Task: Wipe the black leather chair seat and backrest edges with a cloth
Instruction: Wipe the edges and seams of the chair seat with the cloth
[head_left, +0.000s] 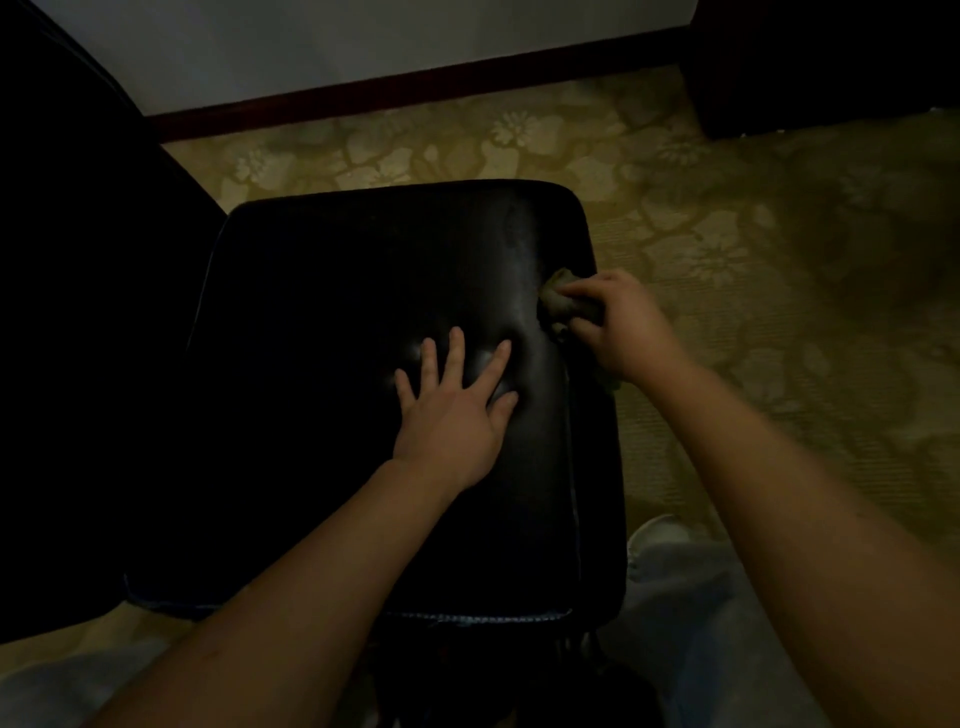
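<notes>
— What's nearest the lens?

— Two bare forearms, coming up from the bottom edge. Below them, pale trouser legs and one light shoe (655, 531) on the patterned carpet (727, 249), just beside the seat's right side.

— And the hands?

— The left hand (451, 410) lies palm down on the black leather seat (337, 291), a little right of its middle. All its fingers (456, 349) are spread wide and flat; it grips nothing, only presses the leather, which dimples around it.

— The right one?

— The right hand (621, 325) is at the seat's right edge, towards the far right corner. Its fingers are curled shut round one bunched cloth (561, 301), greenish-grey. The wad pokes out from the fist towards the seat's middle and touches the leather at the seam along that edge. A bit more cloth shows below the wrist.

— How does the seat lie?

— One cushion, roughly rectangular with rounded corners, long axis running from the near edge to the far edge. Pale stitching shows along the near edge and left side.

— The backrest?

— One dark backrest (78, 260) rises on the left; too dim to make out detail.
</notes>
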